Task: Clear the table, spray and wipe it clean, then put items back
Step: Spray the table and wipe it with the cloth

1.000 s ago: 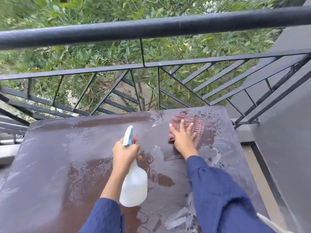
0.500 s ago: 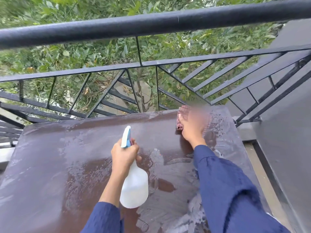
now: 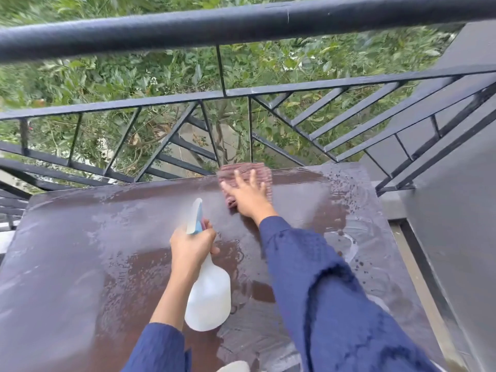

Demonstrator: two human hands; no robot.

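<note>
A wet dark brown table fills the lower half of the view, streaked with spray and foam. My left hand grips the neck of a white spray bottle with a blue and white trigger, held above the table's middle. My right hand lies flat, fingers spread, on a pink-red cloth at the table's far edge, a little right of centre. The cloth looks blurred and pokes out past my fingers.
A black metal railing with slanted bars runs right behind the table, with green foliage beyond it. A grey wall stands close on the right, with a narrow floor strip between it and the table.
My right hand has slid the cloth from the far right part of the table up to the far edge and then leftward. The left hand with the bottle has hardly moved.
</note>
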